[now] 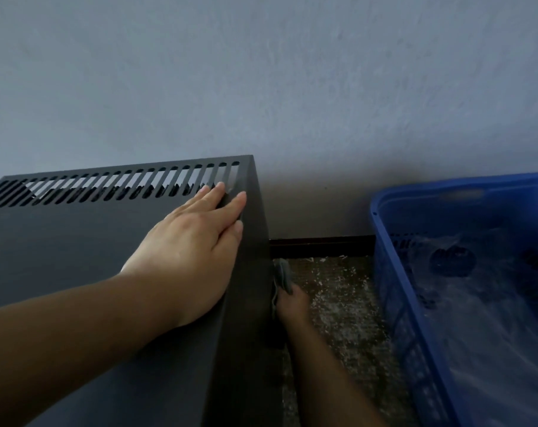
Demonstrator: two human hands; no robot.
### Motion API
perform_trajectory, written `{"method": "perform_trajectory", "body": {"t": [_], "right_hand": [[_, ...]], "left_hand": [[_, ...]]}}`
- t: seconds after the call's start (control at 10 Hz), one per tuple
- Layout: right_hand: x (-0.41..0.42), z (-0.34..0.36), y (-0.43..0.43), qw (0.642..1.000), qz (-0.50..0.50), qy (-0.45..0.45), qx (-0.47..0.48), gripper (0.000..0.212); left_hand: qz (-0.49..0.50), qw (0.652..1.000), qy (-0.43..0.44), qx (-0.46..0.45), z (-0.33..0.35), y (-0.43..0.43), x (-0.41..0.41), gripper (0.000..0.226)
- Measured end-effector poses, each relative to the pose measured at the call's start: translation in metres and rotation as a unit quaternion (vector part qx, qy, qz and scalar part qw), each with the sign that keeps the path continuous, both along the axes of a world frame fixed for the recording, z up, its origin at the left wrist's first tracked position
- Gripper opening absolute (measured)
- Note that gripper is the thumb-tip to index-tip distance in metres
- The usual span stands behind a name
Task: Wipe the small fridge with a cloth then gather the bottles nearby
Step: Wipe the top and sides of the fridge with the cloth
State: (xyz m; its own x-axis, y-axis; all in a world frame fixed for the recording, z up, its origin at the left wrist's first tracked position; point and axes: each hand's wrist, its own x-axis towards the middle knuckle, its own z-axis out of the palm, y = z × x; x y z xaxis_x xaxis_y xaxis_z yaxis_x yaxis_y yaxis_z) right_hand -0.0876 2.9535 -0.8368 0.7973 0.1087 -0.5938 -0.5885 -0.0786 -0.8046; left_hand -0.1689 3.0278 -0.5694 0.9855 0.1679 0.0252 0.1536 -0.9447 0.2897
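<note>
At left, the matte black metal small fridge (77,257) has the left hand (194,241) flat on its top, fingers straight, while the right hand (292,303), low on its right side, grips a soft grey cloth (282,274), likely limp and best bunched in the palm.

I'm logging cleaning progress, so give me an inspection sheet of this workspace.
Surface: black fridge, vent slots at the back of its top; floor speckled white.
Job's things: grey cloth against the fridge's right side.
Clutter: blue basket at right, contents blurred.
Hands: left hand flat on the fridge top, fingers straight; right hand grips the cloth.
Cables: nothing seen.
Surroundings: grey wall, dark skirting.
</note>
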Motion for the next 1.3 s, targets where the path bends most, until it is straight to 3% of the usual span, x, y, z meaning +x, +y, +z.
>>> {"method": "perform_trajectory", "body": {"t": [0.1, 0.2, 0.3, 0.4, 0.5, 0.6, 0.8, 0.9, 1.0, 1.1, 1.2, 1.3], "right_hand": [[-0.051, -0.054, -0.011, 0.996, 0.002, 0.079, -0.037, 0.016], [-0.08, -0.062, -0.018, 0.995, 0.001, 0.079, -0.067, 0.016], [-0.055, -0.008, -0.016, 0.999, -0.016, 0.025, -0.013, 0.028], [-0.006, 0.084, -0.009, 0.993, -0.017, -0.086, 0.078, 0.029], [0.024, 0.163, -0.001, 0.975, -0.006, -0.198, 0.106, 0.022], [0.026, 0.19, 0.001, 0.949, -0.002, -0.294, 0.112, 0.022], [-0.045, 0.174, -0.032, 0.937, 0.05, -0.327, 0.113, 0.021], [-0.077, 0.179, 0.0, 0.907, 0.068, -0.409, -0.069, 0.029], [-0.084, 0.182, 0.037, 0.845, 0.125, -0.459, -0.246, 0.044], [-0.073, 0.194, 0.04, 0.817, 0.124, -0.448, -0.342, 0.048], [-0.044, 0.217, 0.007, 0.877, 0.16, -0.361, -0.273, 0.036], [-0.003, 0.232, -0.015, 0.913, 0.094, -0.365, -0.158, 0.022]], "left_hand": [[-0.003, 1.0, -0.007, 0.002, -0.001, 0.001, 0.001, 0.047], [-0.003, 1.0, -0.011, -0.003, -0.001, 0.0, 0.0, 0.047], [-0.008, 1.0, -0.013, -0.003, -0.002, 0.0, 0.0, 0.048], [-0.006, 1.0, -0.021, 0.001, -0.003, 0.0, 0.001, 0.047], [-0.01, 1.0, -0.028, 0.008, -0.003, 0.0, 0.002, 0.047], [-0.008, 1.0, -0.026, 0.001, -0.001, -0.001, 0.001, 0.048], [0.018, 0.999, -0.023, -0.036, 0.0, -0.003, -0.003, 0.055], [0.011, 1.0, -0.011, -0.02, 0.0, -0.001, -0.004, 0.064], [0.018, 0.999, 0.012, -0.025, 0.002, -0.002, -0.005, 0.064], [0.025, 0.998, 0.033, -0.05, 0.008, -0.002, -0.002, 0.062], [0.027, 0.997, 0.037, -0.069, 0.009, -0.001, -0.002, 0.061], [0.019, 0.998, 0.02, -0.063, 0.006, 0.001, -0.002, 0.067]]}}
